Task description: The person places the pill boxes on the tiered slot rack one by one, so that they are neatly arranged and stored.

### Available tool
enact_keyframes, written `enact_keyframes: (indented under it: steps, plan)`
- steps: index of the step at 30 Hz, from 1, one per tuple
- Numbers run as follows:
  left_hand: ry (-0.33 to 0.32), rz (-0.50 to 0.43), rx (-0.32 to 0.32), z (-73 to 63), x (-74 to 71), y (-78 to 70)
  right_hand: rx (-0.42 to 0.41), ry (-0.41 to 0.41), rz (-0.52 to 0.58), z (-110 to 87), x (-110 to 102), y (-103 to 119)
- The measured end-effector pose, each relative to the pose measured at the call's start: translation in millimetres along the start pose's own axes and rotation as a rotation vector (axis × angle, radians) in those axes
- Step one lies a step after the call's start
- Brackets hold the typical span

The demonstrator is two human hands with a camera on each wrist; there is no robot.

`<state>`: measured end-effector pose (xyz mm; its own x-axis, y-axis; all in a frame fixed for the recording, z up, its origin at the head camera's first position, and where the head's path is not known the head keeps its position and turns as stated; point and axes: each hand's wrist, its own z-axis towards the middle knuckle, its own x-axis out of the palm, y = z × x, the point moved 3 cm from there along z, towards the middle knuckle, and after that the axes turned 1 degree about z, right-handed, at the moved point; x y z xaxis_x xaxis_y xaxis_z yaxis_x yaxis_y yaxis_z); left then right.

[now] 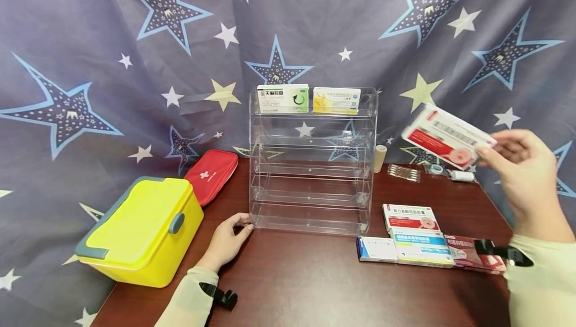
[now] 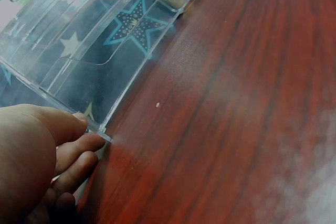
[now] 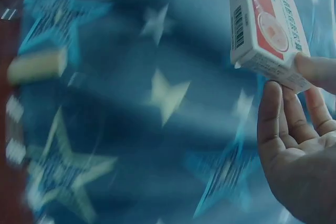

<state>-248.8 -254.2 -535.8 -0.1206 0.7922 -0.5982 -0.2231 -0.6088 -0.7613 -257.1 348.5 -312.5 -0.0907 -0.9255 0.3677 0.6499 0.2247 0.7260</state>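
Note:
My right hand (image 1: 531,172) pinches one end of a white and red medicine box (image 1: 447,137), held tilted in the air right of the rack. In the right wrist view, the thumb lies on one side of the box (image 3: 270,30) and the fingers on the other. A clear tiered display rack (image 1: 310,227) stands upright on the table. My left hand (image 1: 228,242) grips its lower left front corner, thumb and fingers either side of the edge in the left wrist view. On the top tier sit a green and white box (image 1: 283,99) and a yellow and white box (image 1: 336,102).
Several medicine boxes lie at the right: white-red (image 1: 411,218), blue-white (image 1: 423,249), small white (image 1: 378,249) and dark red (image 1: 474,254). Left are a yellow case (image 1: 139,232) and red pouch (image 1: 210,177). A tan roll (image 1: 380,159) and cotton swabs (image 1: 404,173) lie behind.

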Motion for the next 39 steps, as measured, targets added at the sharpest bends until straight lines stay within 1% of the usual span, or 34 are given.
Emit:
enact_keyframes:
  steps: [2, 4, 5, 10, 13, 15, 17, 20, 25, 33, 36, 39]
  plan:
    - [0.006, -0.005, 0.0, 1.2, 0.1, 0.0, -0.015, 0.059, -0.053, 10.8, 33, 4]
    - [0.011, -0.003, -0.001, 2.5, 0.6, 0.1, -0.036, 0.118, -0.133, 20.8, 63, 2]
    - [0.012, -0.004, 0.001, 3.3, 0.9, 0.3, -0.044, 0.148, -0.165, 25.1, 78, -1]
    - [0.008, -0.006, 0.008, 6.1, 2.5, 1.0, -0.095, 0.262, -0.418, 36.9, 145, -24]
    - [0.016, -0.005, 0.007, 5.9, 3.3, 0.4, -0.106, 0.294, -0.589, 37.5, 179, -39]
    - [0.02, -0.005, -0.002, 5.3, 3.0, -0.3, -0.093, 0.312, -0.664, 37.2, 198, -48]
    - [0.02, -0.014, -0.008, 5.0, 2.8, -0.6, -0.072, 0.321, -0.716, 36.4, 213, -58]
    - [0.013, -0.02, -0.007, 4.9, 1.6, -1.1, -0.05, 0.327, -0.745, 36.4, 232, -71]
    - [0.008, -0.017, -0.003, 4.1, 0.1, -0.9, -0.026, 0.342, -0.749, 32.6, 252, -89]
    - [0.016, -0.024, -0.018, 2.5, -0.9, 0.2, -0.021, 0.394, -0.767, 23.4, 272, -112]
    - [0.015, -0.024, -0.018, 1.9, -1.2, 0.9, -0.007, 0.415, -0.775, 18.2, 278, -120]
    - [0.015, -0.023, -0.027, 1.0, -1.5, 1.5, 0.024, 0.428, -0.778, 12.1, 283, -128]
